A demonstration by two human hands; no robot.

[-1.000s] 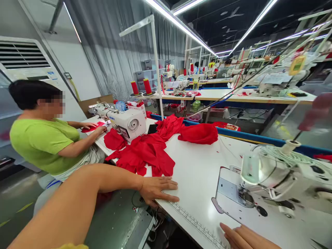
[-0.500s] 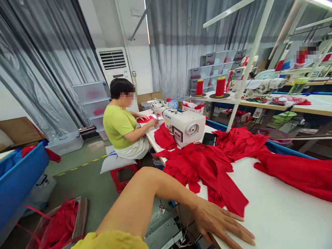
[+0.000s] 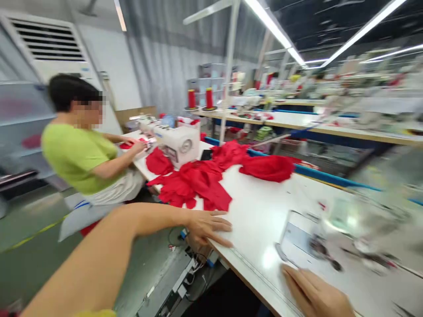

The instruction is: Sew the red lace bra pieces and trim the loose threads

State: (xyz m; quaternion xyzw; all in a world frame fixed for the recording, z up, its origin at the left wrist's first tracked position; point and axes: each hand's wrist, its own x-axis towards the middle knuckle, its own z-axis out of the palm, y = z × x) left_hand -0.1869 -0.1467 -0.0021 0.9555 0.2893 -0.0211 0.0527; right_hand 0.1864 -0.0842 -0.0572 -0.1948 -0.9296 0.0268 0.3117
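Note:
My left hand (image 3: 211, 226) lies flat on the near edge of the white table (image 3: 254, 211), its fingers spread and holding nothing. Just beyond those fingertips is a heap of red fabric pieces (image 3: 201, 176). At the lower right, my right hand (image 3: 317, 293) rests on the table with fingers stretched out close together; nothing shows in it. Its fingertips are close to the metal plate (image 3: 295, 240) of a sewing machine (image 3: 350, 220), which is smeared by motion. A separate folded red cloth (image 3: 267, 168) lies at the table's far side.
A co-worker in a lime-green top (image 3: 79, 154) sits at the left, hands at another white sewing machine (image 3: 181, 143). Beside that machine is a dark phone (image 3: 206, 155). A white post (image 3: 229, 75) rises behind the table. Red thread cones (image 3: 209, 99) stand on a bench behind.
The view has swung to the right, so the co-worker and red fabric sit farther left. My right hand and the nearer sewing machine have come into view. My left hand stays on the table edge.

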